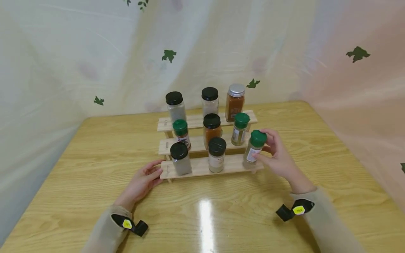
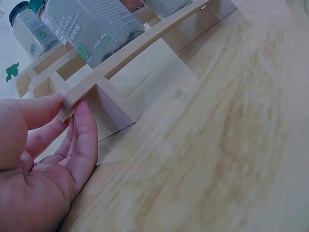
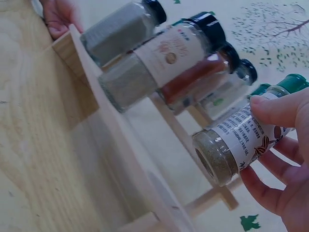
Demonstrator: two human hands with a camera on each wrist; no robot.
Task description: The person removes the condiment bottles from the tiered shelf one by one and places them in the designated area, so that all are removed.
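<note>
My left hand (image 1: 146,181) pinches the left end of the lowest shelf of a three-tier wooden spice rack (image 1: 197,168); in the left wrist view its thumb lies on top and fingers beneath. With my right hand (image 1: 276,158) I grip a green-capped spice jar (image 1: 255,144), tilted over the right end of that shelf. In the right wrist view the held jar's glass base (image 3: 215,157) shows apart from the shelf. On the same shelf stand a black-capped pepper jar (image 1: 181,161) at the left and a black-capped jar with a pale label (image 1: 217,156) near the middle.
The middle tier bears two green-capped jars (image 1: 242,121) and a black-capped orange-brown one (image 1: 212,130). On the top tier are two black-capped jars (image 1: 210,100) and a silver-capped one (image 1: 235,103). A pale curtain (image 1: 126,63) with leaf shapes hangs behind the wooden table (image 1: 104,151).
</note>
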